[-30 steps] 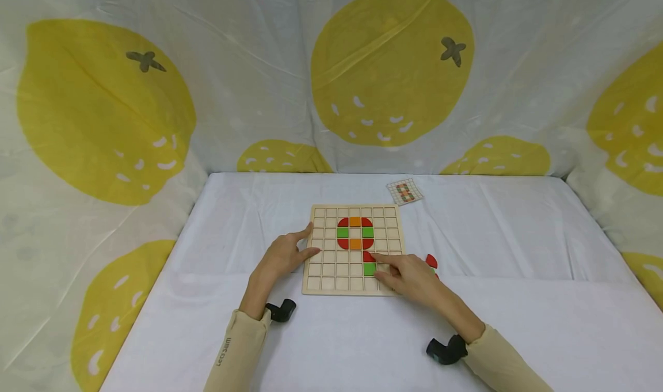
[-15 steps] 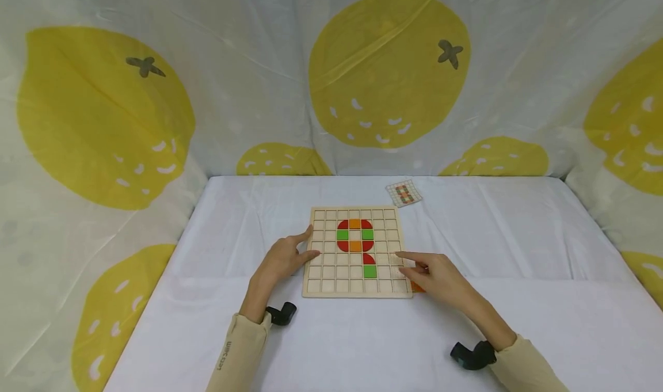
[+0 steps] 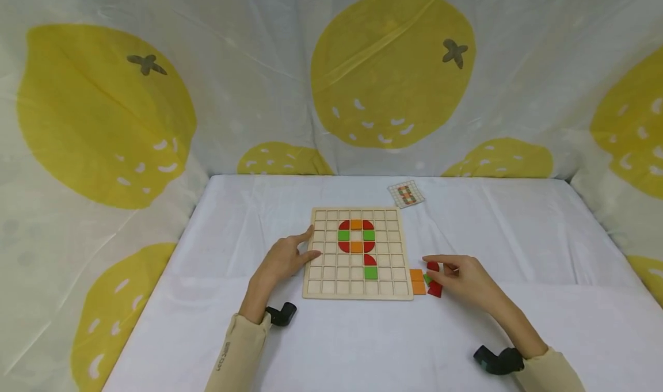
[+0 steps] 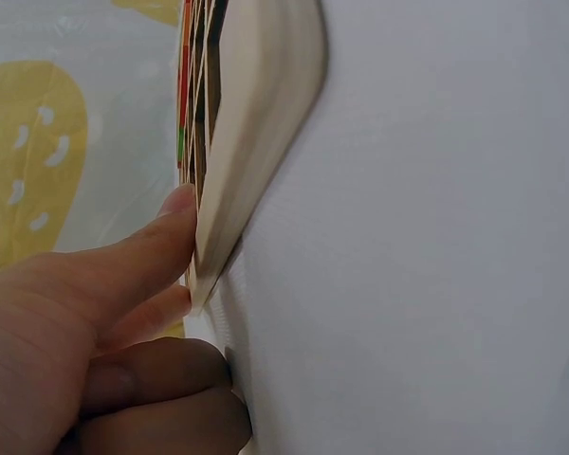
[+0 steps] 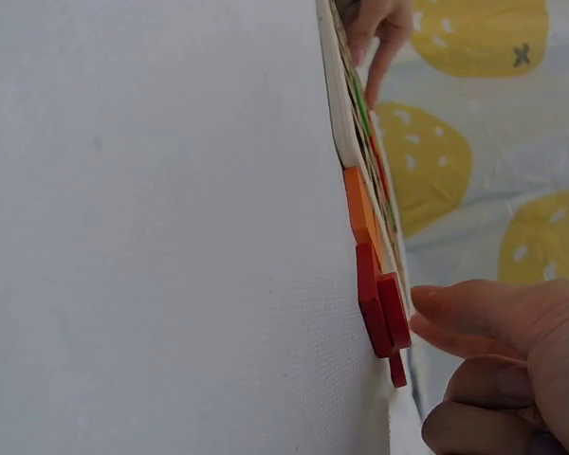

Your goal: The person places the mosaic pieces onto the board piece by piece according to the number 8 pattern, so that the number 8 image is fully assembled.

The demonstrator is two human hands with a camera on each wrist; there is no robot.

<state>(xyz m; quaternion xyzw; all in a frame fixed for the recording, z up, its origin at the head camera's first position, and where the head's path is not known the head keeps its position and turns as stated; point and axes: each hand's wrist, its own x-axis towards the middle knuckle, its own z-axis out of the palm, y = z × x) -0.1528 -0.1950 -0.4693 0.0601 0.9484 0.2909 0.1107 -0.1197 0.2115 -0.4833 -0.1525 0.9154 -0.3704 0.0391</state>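
Grid board [image 3: 357,260] between hands: left hand [image 3: 279,259] on rim, right hand [image 3: 468,280] over loose tiles [image 3: 435,290]

Behind: white curtain [image 3: 259,92]. Count seven lemon prints [image 3: 392,69] in head view: two whole, five cut off by frame or table.
Below: white tablecloth [image 3: 331,346], near edge out of frame. On it, the board, flat; 7 x 7 cells in head view, heavily cropped in both wrist views.
Two beige sleeves [image 3: 236,349], both cut off at bottom; lettering on left one hard to read.
Left: thumb and index spread wide, thumb on top of left rim, index against left edge.
Right: thumb and index slightly apart, narrow gap, other fingers curled in wrist view. Can't tell if touching a tile.
Two black wrist devices [image 3: 282,314], one per arm.
One pattern card [image 3: 406,194] beyond the board's far right corner; detail too small to read.
On board, ten tiles: five red [image 3: 370,260], three green [image 3: 370,273], two orange [image 3: 356,247]. Eight ringed around one bare cell, two in line below ring's right side.
Off board, just beside right edge: two orange, one green partly covered, at least two red; exact red count unclear, overlapped and part-hidden by hand.
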